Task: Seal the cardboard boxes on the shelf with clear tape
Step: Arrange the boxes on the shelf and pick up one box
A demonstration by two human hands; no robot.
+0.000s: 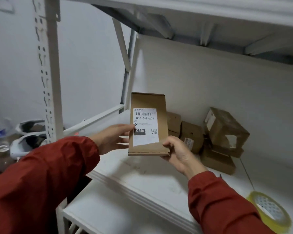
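White shelf [142, 174] up front, left hand [114, 137] and right hand [178, 152] clasp the labelled box [148, 124] by its sides, tape roll [269, 211] lying unused nearby, so sealing looks barely begun, with the stacked boxes [218, 137] behind waiting.

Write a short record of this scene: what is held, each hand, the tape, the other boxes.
held: flat cardboard box with shipping label, upright above the shelf
left hand: holds its left edge
right hand: grips its lower right corner
tape roll: lies on the shelf, near right, untouched
other boxes: piled at the shelf's back
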